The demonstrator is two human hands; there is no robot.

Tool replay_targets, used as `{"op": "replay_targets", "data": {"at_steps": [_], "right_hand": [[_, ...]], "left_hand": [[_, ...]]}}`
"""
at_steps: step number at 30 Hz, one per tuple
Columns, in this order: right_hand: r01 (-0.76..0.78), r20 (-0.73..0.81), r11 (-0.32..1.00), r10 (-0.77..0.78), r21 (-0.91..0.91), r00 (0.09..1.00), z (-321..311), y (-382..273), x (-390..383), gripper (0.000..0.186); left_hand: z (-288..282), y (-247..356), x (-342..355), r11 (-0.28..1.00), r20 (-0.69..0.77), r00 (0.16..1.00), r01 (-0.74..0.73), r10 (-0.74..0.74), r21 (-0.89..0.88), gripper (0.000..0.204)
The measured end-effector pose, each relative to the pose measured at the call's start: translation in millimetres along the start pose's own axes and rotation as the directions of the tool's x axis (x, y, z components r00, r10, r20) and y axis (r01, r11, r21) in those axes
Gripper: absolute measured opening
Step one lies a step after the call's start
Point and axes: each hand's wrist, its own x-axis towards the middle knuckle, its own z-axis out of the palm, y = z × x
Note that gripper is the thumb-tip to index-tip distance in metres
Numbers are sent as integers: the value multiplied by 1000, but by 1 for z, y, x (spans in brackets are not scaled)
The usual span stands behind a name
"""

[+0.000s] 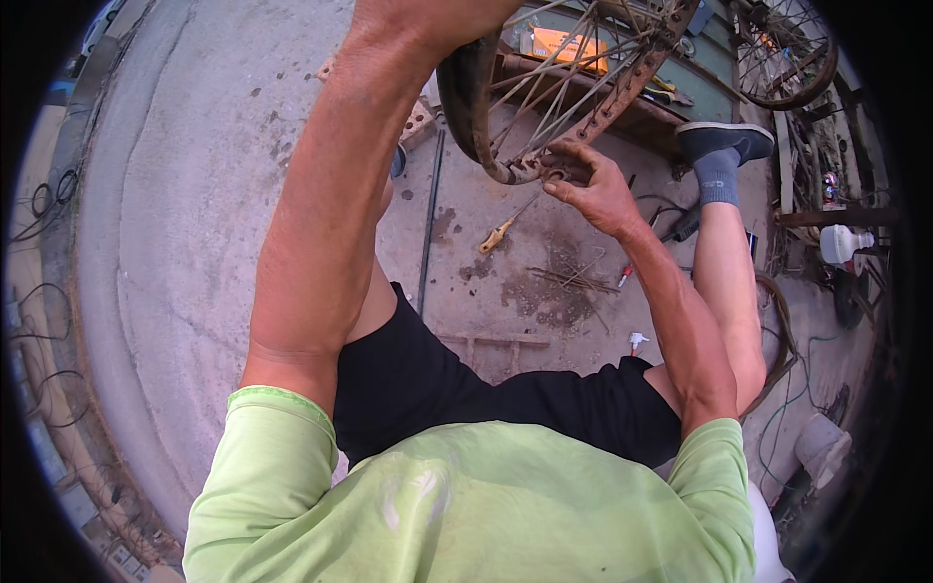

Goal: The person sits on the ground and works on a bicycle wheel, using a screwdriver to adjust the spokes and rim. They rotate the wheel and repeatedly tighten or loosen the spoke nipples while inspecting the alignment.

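A rusty spoked wheel rim (pixel 622 95) stands in front of me at the top, with a black tyre (pixel 465 92) partly off it along its left side. My left hand (pixel 437 21) is up by the top of the tyre; its fingers are outside the picture. At the rim's lower edge is my right hand (pixel 590 187), fingers curled and thumb bent toward them. Its fingertips touch the rim, and what sits between them is too small to name. Below lies a screwdriver (pixel 497 236) with a yellowish handle on the stained concrete.
An orange box (pixel 571 47) and pliers (pixel 667 93) rest on a green surface behind the wheel. Another spoked wheel (pixel 814 83) is at the far right. Thin rods (pixel 569 280) and a long dark bar (pixel 431 223) lie on the ground between my legs.
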Motion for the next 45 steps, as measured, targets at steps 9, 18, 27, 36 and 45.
{"op": "replay_targets", "data": {"at_steps": [9, 18, 27, 36, 45], "right_hand": [[-25, -144, 999, 20, -32, 989, 13, -5, 9, 55], [24, -65, 999, -21, 45, 998, 8, -6, 12, 57], [-28, -63, 993, 36, 115, 997, 9, -4, 14, 47], [-106, -249, 994, 97, -24, 964, 20, -3, 14, 48], [-94, -203, 990, 113, 101, 973, 18, -5, 10, 47]], "left_hand": [[5, 1, 5, 991, 33, 998, 53, -49, -120, 45], [3, 9, -2, 984, 53, 998, 46, -38, -174, 49], [-4, -10, 4, 980, 80, 995, -37, 54, -197, 46], [-3, 1, -2, 976, 72, 997, -1, 17, -218, 45], [-11, -11, 4, 984, 57, 997, -36, 47, -175, 45]]}}
